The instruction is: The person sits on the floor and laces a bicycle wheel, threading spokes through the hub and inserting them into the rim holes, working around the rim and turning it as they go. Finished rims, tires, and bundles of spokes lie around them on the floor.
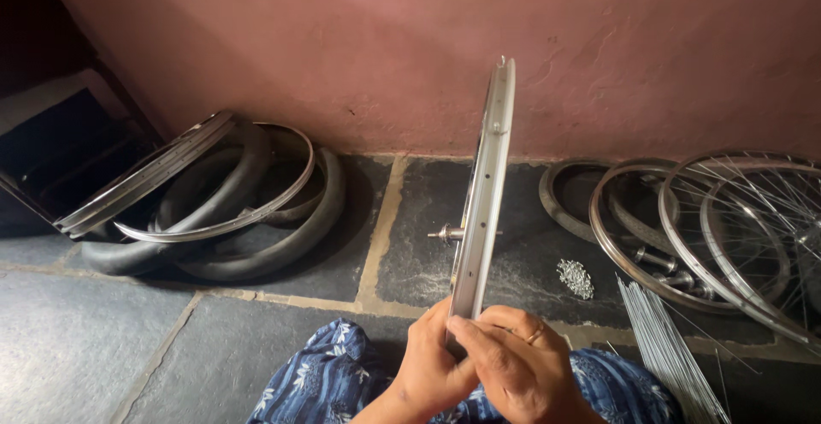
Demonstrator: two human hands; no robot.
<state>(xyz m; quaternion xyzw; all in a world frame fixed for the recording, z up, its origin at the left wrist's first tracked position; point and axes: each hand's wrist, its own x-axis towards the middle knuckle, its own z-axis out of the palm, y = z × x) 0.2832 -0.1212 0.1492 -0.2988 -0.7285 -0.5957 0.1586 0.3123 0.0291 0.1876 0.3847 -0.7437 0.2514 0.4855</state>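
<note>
A shiny metal bicycle wheel rim [486, 176] stands upright, edge-on to me, with its hub axle [445, 234] poking out to the left. My left hand [428, 368] grips the rim's near edge from the left. My right hand [517, 364], with a ring on one finger, presses its fingertips onto the same edge from the right. Both hands meet over my lap, which is covered in blue patterned cloth [329, 373].
Black tyres and bare rims [214, 193] lean against the pink wall at left. Spoked wheels and rims [727, 227] lie at right. A small pile of spoke nipples [575, 277] and a bundle of loose spokes [663, 347] rest on the stone floor.
</note>
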